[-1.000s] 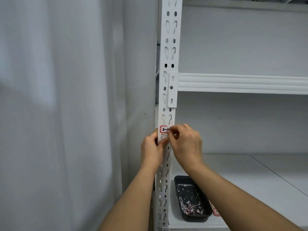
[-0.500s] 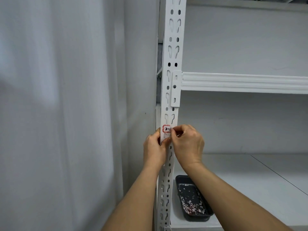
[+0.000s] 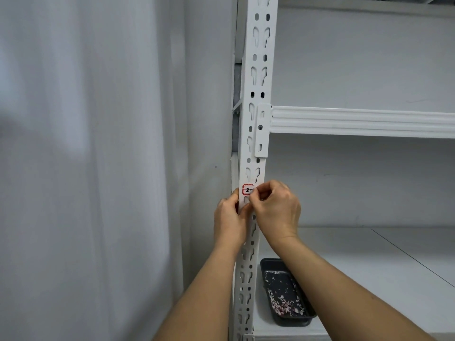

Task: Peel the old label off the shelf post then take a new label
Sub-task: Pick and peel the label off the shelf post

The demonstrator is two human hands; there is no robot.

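Pinching the right edge of the old label [image 3: 247, 189] with right hand [image 3: 275, 210], left hand [image 3: 230, 217] gripping the post [image 3: 256, 77] at seven o'clock below it; could tear if yanked.

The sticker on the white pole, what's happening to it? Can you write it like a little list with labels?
sticker: small white label with a red border and black handwriting, on the front of the shelf post
right hand: right hand pinches the label's right edge
left hand: left hand holds the post just below the label
peeled yet: not off; the left part still lies on the post
tray: dark tray on the lower shelf, holding small pale and pink scraps
new label: none in view
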